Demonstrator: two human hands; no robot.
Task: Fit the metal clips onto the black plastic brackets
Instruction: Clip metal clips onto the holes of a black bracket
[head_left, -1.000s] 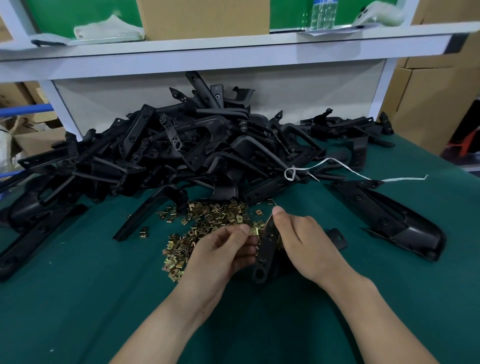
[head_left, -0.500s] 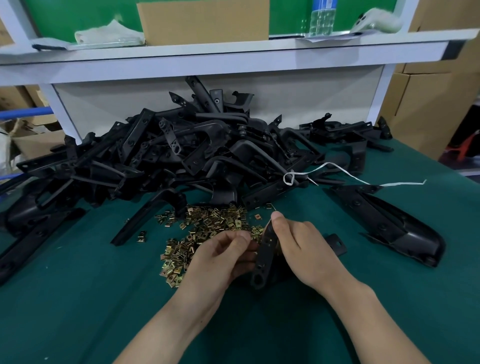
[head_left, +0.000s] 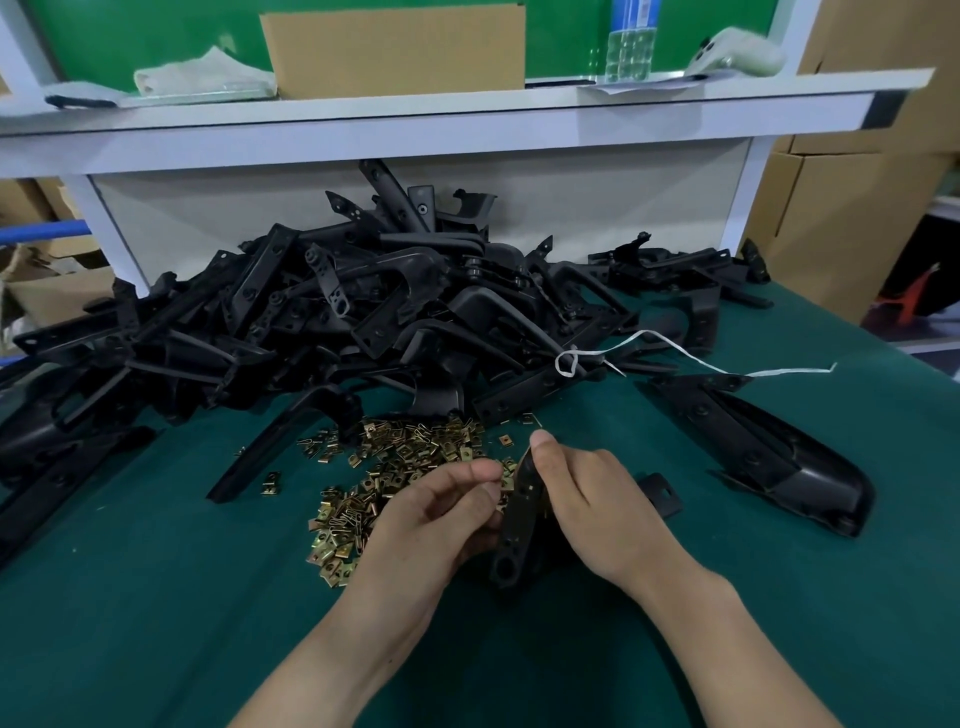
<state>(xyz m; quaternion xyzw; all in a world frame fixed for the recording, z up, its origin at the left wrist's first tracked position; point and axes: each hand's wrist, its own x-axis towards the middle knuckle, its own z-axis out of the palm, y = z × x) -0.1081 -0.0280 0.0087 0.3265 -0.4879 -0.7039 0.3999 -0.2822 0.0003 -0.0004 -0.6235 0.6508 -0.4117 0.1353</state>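
Hands (head_left: 597, 499) press clip (head_left: 506, 480) onto held bracket (head_left: 519, 519).

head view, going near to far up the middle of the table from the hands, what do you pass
left hand and right hand around a black bracket → heap of metal clips → big pile of black brackets → white shelf → cardboard box

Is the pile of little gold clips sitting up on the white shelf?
No, the gold clips lie on the green table just in front of the black brackets, below the white shelf.
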